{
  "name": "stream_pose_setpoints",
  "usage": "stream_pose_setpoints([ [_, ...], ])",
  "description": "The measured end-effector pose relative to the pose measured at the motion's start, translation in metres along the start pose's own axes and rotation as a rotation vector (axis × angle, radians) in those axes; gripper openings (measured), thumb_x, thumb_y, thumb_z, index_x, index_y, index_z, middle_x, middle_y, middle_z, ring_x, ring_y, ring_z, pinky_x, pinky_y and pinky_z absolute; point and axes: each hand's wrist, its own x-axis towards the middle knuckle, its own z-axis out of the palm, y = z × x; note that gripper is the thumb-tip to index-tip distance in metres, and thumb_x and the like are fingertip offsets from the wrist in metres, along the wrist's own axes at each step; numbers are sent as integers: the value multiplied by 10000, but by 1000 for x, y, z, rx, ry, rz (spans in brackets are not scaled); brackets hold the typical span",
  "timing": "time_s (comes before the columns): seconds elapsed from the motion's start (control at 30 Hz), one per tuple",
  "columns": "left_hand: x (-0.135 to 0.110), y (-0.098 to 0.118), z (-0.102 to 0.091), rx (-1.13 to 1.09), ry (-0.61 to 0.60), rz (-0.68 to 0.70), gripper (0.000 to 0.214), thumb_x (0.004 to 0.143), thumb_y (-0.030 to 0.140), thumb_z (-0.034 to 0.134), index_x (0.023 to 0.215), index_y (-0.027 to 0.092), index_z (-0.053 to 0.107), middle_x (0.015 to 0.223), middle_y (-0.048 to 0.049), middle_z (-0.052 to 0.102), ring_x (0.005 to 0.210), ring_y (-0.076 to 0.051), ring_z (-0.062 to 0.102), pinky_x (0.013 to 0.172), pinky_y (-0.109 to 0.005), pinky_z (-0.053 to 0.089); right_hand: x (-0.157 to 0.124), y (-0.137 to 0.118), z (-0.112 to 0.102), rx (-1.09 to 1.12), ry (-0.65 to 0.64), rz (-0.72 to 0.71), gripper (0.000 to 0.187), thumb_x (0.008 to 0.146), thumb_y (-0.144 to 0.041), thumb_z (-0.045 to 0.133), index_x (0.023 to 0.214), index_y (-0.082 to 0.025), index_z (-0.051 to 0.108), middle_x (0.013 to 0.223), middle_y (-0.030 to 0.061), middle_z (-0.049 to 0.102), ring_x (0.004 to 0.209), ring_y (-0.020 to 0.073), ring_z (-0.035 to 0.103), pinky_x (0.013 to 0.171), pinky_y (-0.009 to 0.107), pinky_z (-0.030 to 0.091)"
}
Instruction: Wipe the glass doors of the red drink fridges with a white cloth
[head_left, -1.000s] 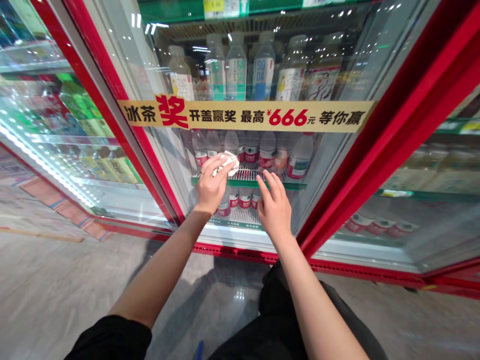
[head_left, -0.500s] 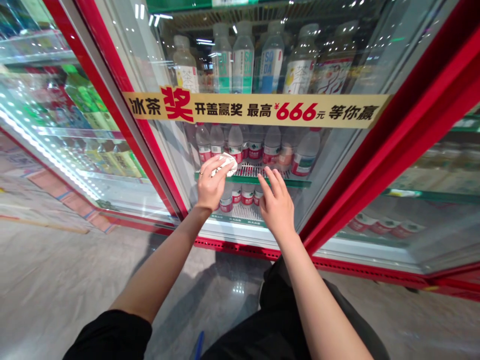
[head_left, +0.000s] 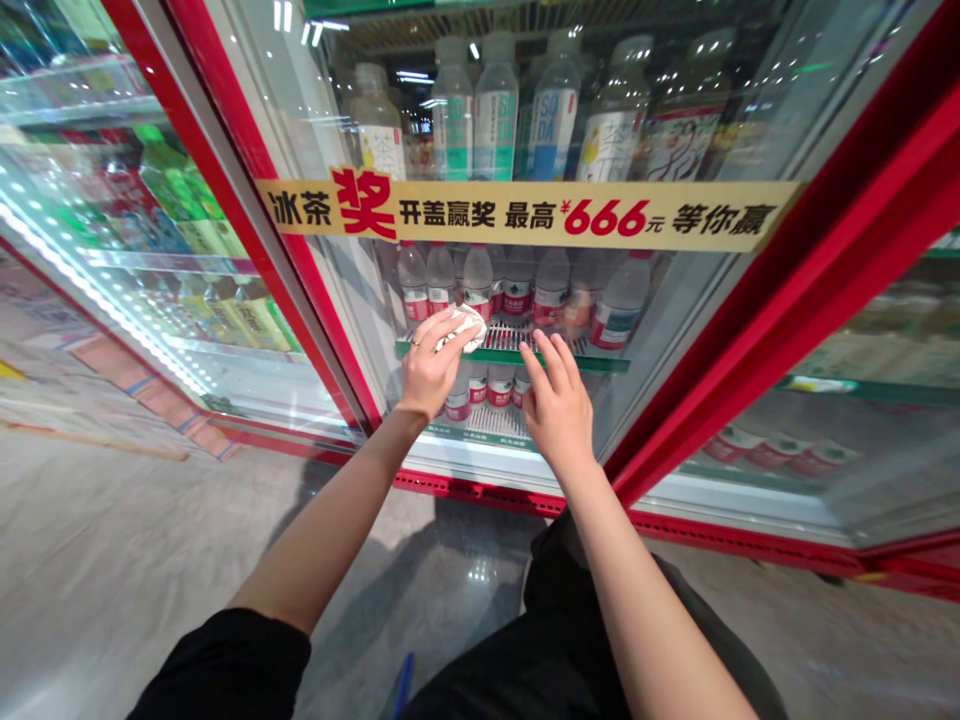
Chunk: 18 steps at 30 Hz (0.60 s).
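In front of a fridge's glass door (head_left: pixel 360 330), my left hand (head_left: pixel 429 372) grips a crumpled white cloth (head_left: pixel 469 328), fingers bent over it. The cloth appears to lie against the glass. To its right, my right hand (head_left: pixel 559 405) has its fingers stretched out and holds nothing; whether the fingertips touch the glass I cannot tell. A yellow strip with printed characters (head_left: pixel 525 213) crosses the door above both hands. Behind the glass, water bottles with red labels (head_left: pixel 551 290) stand on a green-edged shelf (head_left: pixel 600 362).
Taller soda bottles (head_left: pixel 495 110) fill the upper shelf. Red frames (head_left: pixel 780 250) border the door. Another lit fridge with green bottles (head_left: pixel 180 190) stands left, with stacked cartons (head_left: pixel 142 385) beside it. A thin blue object (head_left: pixel 405 680) shows near my leg on the grey floor (head_left: pixel 172 540).
The view has shifted slightly, so the door and strip sit a little further right. Both hands keep nearly the same pose, the left still on the white cloth.
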Motion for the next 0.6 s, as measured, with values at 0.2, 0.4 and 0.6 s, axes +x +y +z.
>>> stream_pose_setpoints([
  [0.2, 20, -2, -7, 113, 144, -66, 265, 1096, 230, 603, 1278, 311, 776, 1217, -42, 748, 1309, -203, 699, 1191, -454, 585, 4, -10, 4, 16, -49, -21, 789, 989, -44, 491, 1733, -265, 346, 1734, 111, 498, 1669, 289, 370, 1303, 567, 476],
  [0.4, 29, 14, 10, 57, 84, -51, 320, 1115, 223, 543, 1322, 328, 762, 1260, -50, 757, 1363, -214, 680, 1220, -486, 567, 5, -14, 10, 15, -44, -52, 755, 1011, -42, 461, 1731, -237, 347, 1720, 125, 515, 1681, 282, 346, 1311, 564, 470],
  [0.6, 2, 1, -3, 15, 2, -20, 352, 1075, 164, 607, 1322, 357, 768, 1257, -42, 761, 1354, -215, 691, 1193, -466, 585, 5, -12, 9, -21, -20, -61, 738, 998, -29, 486, 1711, -192, 385, 1705, 146, 532, 1678, 292, 350, 1301, 543, 487],
])
